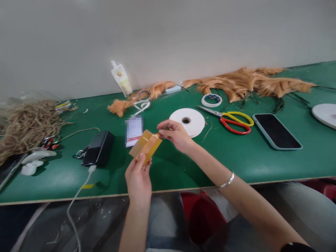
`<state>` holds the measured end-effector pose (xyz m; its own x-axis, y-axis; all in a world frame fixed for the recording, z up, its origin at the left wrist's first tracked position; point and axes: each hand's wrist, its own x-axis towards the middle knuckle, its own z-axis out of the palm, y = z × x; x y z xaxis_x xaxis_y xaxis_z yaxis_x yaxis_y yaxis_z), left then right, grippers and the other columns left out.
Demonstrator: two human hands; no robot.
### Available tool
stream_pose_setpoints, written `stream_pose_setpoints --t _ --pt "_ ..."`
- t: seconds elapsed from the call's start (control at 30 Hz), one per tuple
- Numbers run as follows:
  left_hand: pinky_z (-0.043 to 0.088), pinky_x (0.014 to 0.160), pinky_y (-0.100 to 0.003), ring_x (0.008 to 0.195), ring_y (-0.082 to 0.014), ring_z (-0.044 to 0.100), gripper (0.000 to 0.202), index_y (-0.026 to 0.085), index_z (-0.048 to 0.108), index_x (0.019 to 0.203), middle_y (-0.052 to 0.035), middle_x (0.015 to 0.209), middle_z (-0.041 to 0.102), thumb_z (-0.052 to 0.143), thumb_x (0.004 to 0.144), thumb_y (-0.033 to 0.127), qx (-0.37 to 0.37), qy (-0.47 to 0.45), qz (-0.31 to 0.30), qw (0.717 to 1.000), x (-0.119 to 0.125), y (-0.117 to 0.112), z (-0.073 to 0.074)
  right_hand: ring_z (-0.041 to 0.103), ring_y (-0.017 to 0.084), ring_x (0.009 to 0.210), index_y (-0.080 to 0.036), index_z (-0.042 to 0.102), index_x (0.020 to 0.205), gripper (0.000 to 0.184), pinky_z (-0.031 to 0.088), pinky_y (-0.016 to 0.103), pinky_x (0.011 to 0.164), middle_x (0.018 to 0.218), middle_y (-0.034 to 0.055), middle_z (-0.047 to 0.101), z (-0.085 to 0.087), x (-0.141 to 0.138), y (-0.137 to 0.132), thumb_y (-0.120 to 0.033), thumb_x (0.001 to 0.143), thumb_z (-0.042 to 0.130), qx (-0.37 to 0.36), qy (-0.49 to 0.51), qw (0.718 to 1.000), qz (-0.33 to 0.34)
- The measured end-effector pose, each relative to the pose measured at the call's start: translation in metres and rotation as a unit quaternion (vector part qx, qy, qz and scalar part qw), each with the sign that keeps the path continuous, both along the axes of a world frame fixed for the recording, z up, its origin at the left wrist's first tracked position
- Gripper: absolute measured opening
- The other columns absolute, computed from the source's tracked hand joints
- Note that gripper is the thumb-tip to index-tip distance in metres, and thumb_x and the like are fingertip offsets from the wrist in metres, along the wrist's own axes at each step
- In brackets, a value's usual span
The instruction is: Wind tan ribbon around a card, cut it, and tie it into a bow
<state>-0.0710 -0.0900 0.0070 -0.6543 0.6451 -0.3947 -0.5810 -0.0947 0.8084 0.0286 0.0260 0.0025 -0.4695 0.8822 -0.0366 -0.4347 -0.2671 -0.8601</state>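
My left hand [138, 178] is closed on the lower edge of a yellow-amber translucent card [152, 149], thumb on top, and holds it tilted above the green table. Along the card lies a flat lock of orange-brown hair [150, 142]. At the card's upper right corner, my right hand [176, 134] pinches the end of that lock between thumb and fingers. Just behind the right hand is a white disc-shaped roll [187, 119] with a dark core. A phone [133, 130] with a lit, blurred screen lies partly behind the card.
Scissors [231, 120] with red and yellow handles, a tape roll [211, 100] and a dark-screened phone [277, 131] lie to the right. Bundles of orange-brown hair [241, 84] line the wall. On the left are a black power bank [97, 148] with a white cable and tangled brown strands [28, 122].
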Motion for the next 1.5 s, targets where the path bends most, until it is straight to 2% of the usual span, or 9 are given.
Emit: stream_pose_setpoints --t 0.27,0.43,0.6,0.7,0.97,1.17,1.23,1.33,1.5 --pt "0.05 0.051 -0.01 0.056 -0.0046 0.059 0.017 0.009 0.063 0.082 -0.0024 0.067 0.063 0.047 0.087 0.005 -0.065 -0.245 -0.052 0.966 0.014 0.007 0.019 0.06 0.007 0.068 -0.016 0.061 0.068 0.014 0.051 0.024 0.074 0.072 -0.0031 0.062 0.003 0.005 0.001 -0.006 0.059 0.064 -0.008 0.014 0.999 -0.034" --pt "0.051 0.05 -0.01 0.056 -0.0047 0.059 0.017 0.01 0.062 0.087 -0.0015 0.066 0.061 0.045 0.09 0.011 -0.053 -0.33 -0.08 0.939 0.021 0.013 0.023 0.062 0.011 0.077 -0.017 0.059 0.074 0.015 0.05 0.028 0.077 0.075 -0.0007 0.063 0.006 0.012 0.002 -0.006 0.063 0.058 0.107 -0.102 0.987 -0.068" --pt "0.052 0.053 -0.011 0.059 -0.0051 0.06 0.013 0.009 0.062 0.086 -0.0019 0.069 0.063 0.049 0.086 0.006 -0.056 -0.275 -0.023 0.959 0.03 0.014 0.024 0.057 0.012 0.069 -0.014 0.063 0.078 0.015 0.047 0.026 0.064 0.077 0.004 0.062 0.008 0.012 0.001 -0.006 0.072 0.053 0.308 -0.31 0.887 -0.148" --pt "0.052 0.057 -0.011 0.061 -0.0047 0.061 0.012 0.01 0.062 0.085 -0.0015 0.074 0.065 0.051 0.085 0.006 -0.057 -0.243 0.007 0.968 0.034 0.013 0.024 0.057 0.013 0.067 -0.012 0.065 0.075 0.015 0.046 0.027 0.063 0.078 0.0065 0.064 0.009 0.011 -0.001 -0.006 0.075 0.051 0.351 -0.365 0.847 -0.161" --pt "0.051 0.06 -0.011 0.065 -0.0045 0.061 0.01 0.011 0.062 0.084 -0.0013 0.078 0.065 0.052 0.086 0.009 -0.027 -0.241 0.005 0.97 0.036 0.013 0.019 0.061 0.013 0.066 -0.014 0.062 0.072 0.009 0.049 0.027 0.066 0.069 0.002 0.066 -0.001 0.008 -0.001 -0.009 0.072 0.054 0.256 -0.289 0.918 -0.096" --pt "0.051 0.061 -0.011 0.067 -0.004 0.062 0.011 0.011 0.062 0.087 -0.0014 0.08 0.066 0.052 0.086 0.011 -0.003 -0.258 -0.009 0.966 0.039 0.019 0.019 0.066 0.012 0.076 -0.015 0.064 0.08 0.02 0.051 0.03 0.083 0.078 0.0021 0.07 0.003 0.014 -0.005 -0.007 0.071 0.049 0.082 -0.106 0.991 0.006" --pt "0.05 0.062 -0.011 0.065 -0.0034 0.061 0.012 0.012 0.062 0.084 -0.0004 0.077 0.065 0.051 0.087 0.011 0.003 -0.261 -0.008 0.965 0.041 0.025 0.019 0.066 0.013 0.079 -0.015 0.065 0.084 0.017 0.052 0.03 0.083 0.082 0.0038 0.07 0.007 0.015 -0.008 -0.017 0.077 0.05 0.056 -0.086 0.994 0.024" --pt "0.049 0.063 -0.01 0.061 -0.0025 0.06 0.018 0.013 0.061 0.075 0.0008 0.071 0.065 0.049 0.088 0.01 0.0 -0.268 -0.002 0.964 0.048 0.038 0.017 0.065 0.015 0.081 -0.015 0.065 0.085 0.018 0.052 0.03 0.079 0.085 0.0055 0.07 0.01 0.016 -0.012 -0.029 0.077 0.058 0.107 -0.14 0.984 0.005" --pt "0.048 0.064 -0.01 0.062 -0.0022 0.06 0.028 0.013 0.059 0.067 0.0001 0.066 0.064 0.043 0.091 0.011 0.014 -0.278 -0.033 0.96 0.062 0.054 0.011 0.059 0.013 0.055 -0.016 0.056 0.067 0.008 0.049 0.026 0.054 0.064 0.0018 0.065 0.013 0.016 -0.018 -0.018 0.072 0.061 0.162 -0.308 0.934 -0.081"
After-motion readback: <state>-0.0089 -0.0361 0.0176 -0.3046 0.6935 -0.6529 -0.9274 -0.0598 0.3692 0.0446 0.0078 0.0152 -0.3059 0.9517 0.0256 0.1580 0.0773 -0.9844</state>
